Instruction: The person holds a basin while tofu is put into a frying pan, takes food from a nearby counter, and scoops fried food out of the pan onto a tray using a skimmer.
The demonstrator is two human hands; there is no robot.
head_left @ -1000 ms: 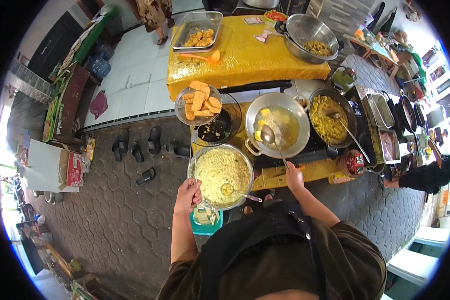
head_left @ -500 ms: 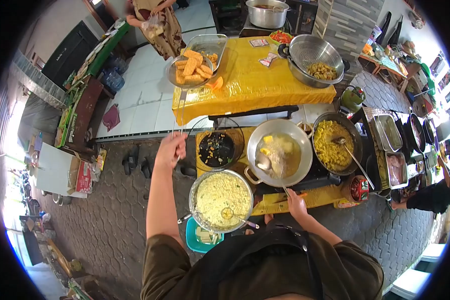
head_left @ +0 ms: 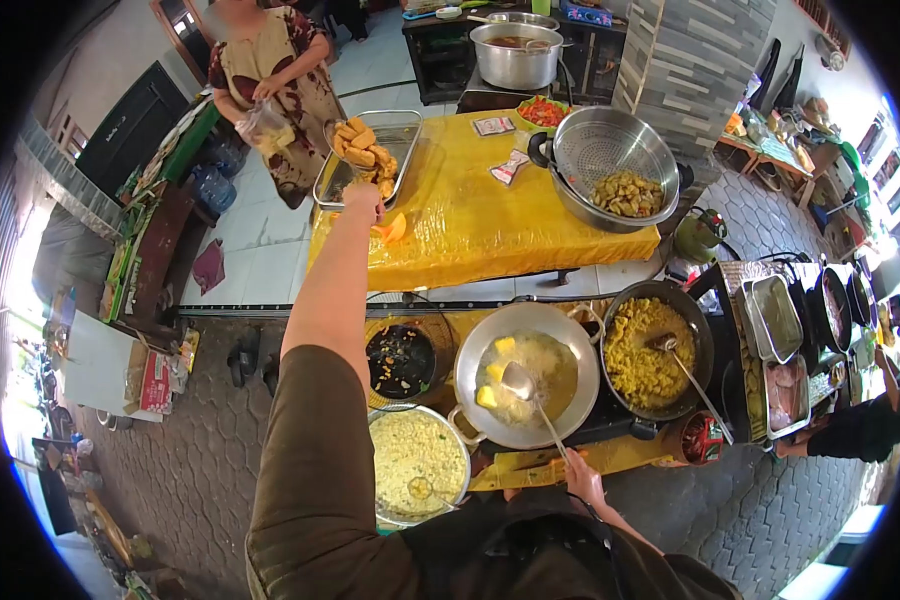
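Note:
My left hand is stretched far forward, closed round the handle of a strainer that is mostly hidden. Fried golden pieces lie at the strainer, over the glass tray on the yellow table. My right hand grips a metal ladle, its bowl in the oil of the large wok, where yellow pieces fry. Left of the wok stand a dark pan with scraps and, nearer me, a pot of pale yellow batter with a small ladle in it.
Right of the wok is a pan of yellow food. The yellow table holds an orange spoon, a steamer pot and red chopped food. Another person holds a plastic bag behind the tray. A gas cylinder stands right.
My left arm has reached forward, bringing the strainer of fried pieces over the glass tray. My right hand still holds the ladle in the wok. The other person has come more into view.

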